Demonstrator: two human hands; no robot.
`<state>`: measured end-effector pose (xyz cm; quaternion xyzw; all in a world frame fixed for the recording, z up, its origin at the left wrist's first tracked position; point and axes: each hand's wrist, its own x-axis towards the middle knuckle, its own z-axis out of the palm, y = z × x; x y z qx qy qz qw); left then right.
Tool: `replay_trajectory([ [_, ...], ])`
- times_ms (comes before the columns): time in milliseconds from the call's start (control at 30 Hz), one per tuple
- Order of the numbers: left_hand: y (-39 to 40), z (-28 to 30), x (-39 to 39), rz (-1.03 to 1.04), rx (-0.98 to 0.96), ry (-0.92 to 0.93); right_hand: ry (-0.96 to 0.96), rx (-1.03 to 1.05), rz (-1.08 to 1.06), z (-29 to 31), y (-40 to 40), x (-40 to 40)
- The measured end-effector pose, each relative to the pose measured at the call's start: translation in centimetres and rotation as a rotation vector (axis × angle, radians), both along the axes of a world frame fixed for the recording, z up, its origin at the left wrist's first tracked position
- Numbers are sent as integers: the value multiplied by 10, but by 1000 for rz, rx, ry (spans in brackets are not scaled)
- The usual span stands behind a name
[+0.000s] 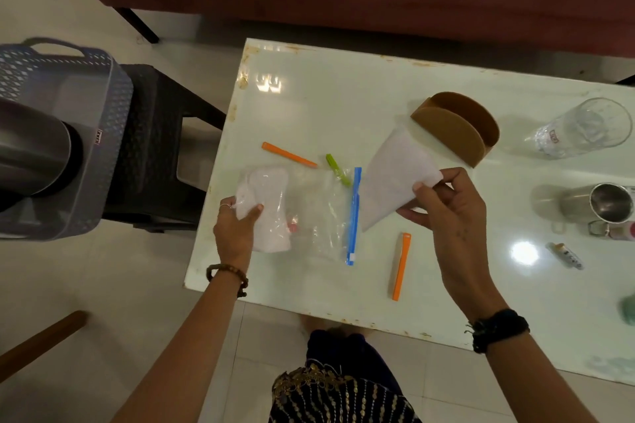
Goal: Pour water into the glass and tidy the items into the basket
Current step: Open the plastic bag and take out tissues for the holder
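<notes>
A clear zip bag with a blue slider strip lies on the white table. White folded tissues sit inside its left end. My left hand presses down on that end of the bag. My right hand holds a folded white paper napkin just right of the bag's blue opening. An empty glass lies tilted at the far right. A grey basket stands on a dark stool to the left, with a steel jug inside it.
A brown napkin holder stands behind the napkin. Two orange clips and a green clip lie around the bag. A steel mug and a small tube sit at the right. A dark red sofa runs behind the table.
</notes>
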<state>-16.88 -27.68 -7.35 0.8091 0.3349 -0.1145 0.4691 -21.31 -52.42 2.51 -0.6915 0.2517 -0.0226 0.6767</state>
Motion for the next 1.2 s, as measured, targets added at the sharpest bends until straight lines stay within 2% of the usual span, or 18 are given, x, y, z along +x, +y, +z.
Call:
replay_trajectory([
  [100, -22, 10, -4, -135, 337, -112, -74, -52, -13, 6, 0, 3],
  [133, -33, 16, -4, -155, 351, -205, -99, -120, -2, 8, 1, 4],
  [167, -44, 21, -4, -134, 251, -266, -126, -196, 20, 11, 3, 4],
  [200, -56, 28, -3, -67, 43, -254, -159, -261, 53, 14, 5, 3],
  [267, -81, 48, 0, 116, -619, 8, -208, -324, 158, 18, 9, -3],
  [300, -90, 53, 0, 158, -897, 161, -204, -338, 229, 19, 12, -8],
  [333, -96, 57, -2, 170, -1078, 260, -183, -359, 310, 18, 15, -13],
  [433, -105, 55, -8, 106, -1299, 317, -134, -441, 509, 12, 17, -29],
  [500, -106, 59, -7, 82, -1392, 308, -87, -441, 549, 6, 15, -37],
  [567, -106, 65, -3, 98, -1443, 236, -50, -348, 526, 4, 15, -41],
  [700, -101, 68, 0, -6, -1289, 108, -49, -46, 333, 6, 20, -35],
  [767, -101, 71, 2, 29, -1284, 77, -33, 13, 285, 7, 24, -28],
  [1000, -104, 82, -1, 11, -1269, 82, 85, 36, 351, 11, 45, -6],
  [1200, -104, 86, 0, 4, -1403, 120, 90, -57, 338, 10, 47, -3],
])
